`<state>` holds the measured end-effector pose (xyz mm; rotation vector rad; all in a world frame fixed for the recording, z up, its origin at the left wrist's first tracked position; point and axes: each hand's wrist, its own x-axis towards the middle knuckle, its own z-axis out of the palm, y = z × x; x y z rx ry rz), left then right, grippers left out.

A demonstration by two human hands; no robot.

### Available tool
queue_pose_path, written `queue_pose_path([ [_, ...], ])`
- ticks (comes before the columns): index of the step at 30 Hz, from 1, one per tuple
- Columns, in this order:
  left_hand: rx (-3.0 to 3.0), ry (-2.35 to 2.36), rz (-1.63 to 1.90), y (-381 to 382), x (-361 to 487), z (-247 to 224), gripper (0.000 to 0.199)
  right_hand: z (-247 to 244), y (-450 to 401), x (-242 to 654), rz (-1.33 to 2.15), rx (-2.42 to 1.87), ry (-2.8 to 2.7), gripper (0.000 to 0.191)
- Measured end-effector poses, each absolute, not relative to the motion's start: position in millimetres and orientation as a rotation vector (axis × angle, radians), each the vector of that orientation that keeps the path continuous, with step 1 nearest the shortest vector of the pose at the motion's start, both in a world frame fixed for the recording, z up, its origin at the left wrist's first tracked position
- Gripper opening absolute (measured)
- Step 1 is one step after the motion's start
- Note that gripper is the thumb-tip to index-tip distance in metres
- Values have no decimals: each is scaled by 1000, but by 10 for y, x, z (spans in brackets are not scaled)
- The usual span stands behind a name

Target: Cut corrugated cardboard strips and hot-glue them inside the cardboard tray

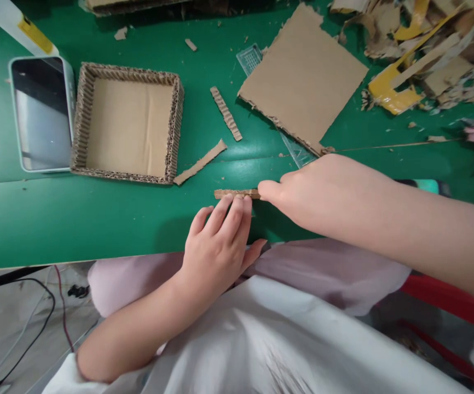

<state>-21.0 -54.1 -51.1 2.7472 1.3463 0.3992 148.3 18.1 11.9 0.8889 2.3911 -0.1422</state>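
A narrow cardboard strip [237, 193] lies near the front of the green table. The fingertips of my left hand [219, 235] press on its near edge, fingers stretched out and thumb apart. My right hand [298, 191] is closed at the strip's right end, with its thumb against it; the other fingers are mostly hidden. Beyond the strip, a corrugated strip [226, 114] and a plain flat cardboard strip [201, 162] lie loose. To the left sits a square open cardboard box [128, 126] with corrugated walls.
A phone [43, 117] stands against the box's left side. A cardboard sheet [302, 76] covers part of a clear ruler [296, 149]. Torn cardboard scraps and yellow tape [397, 90] pile up at the back right. The table [76, 219] ends just before my lap.
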Motion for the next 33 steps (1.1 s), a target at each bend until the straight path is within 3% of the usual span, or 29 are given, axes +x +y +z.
queue_pose_path([
  [8,2781,1376,374,-501,-172,-481,44,78,158,1556,-121,919,2365,20],
  [33,2806,1408,383,-490,-151,-476,44,-2,94,1915,-36,991,2270,16],
])
